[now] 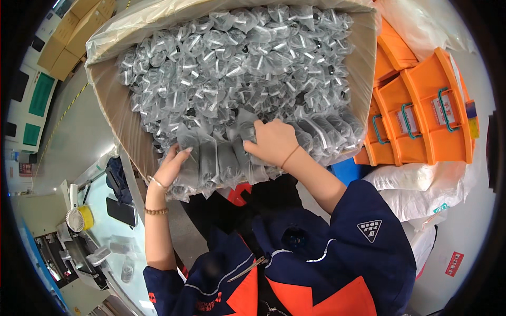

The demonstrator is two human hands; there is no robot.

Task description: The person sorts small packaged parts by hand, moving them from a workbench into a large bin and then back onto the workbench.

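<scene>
Clear plastic bags with dark grey, cylinder-like parts inside fill a large lined carton [360, 68]. A row of these bagged cylinders [229, 160] stands along the carton's near side. At the row's left end, my left hand [169, 167] rests against the bags with its fingers stretched out and slightly apart. My right hand [274, 143] is closed over the middle of the row. Its thumb and forefinger are around the top of a bagged dark cylinder [245, 130]. The other right-hand fingertips are hidden.
Orange bins [421, 116] with green handles stack at the right, above white sacks [416, 189]. On the left, a light worktable [124, 247] bears a phone [122, 211] and a small white fan [75, 220]. Brown cartons [68, 39] stand at the far left.
</scene>
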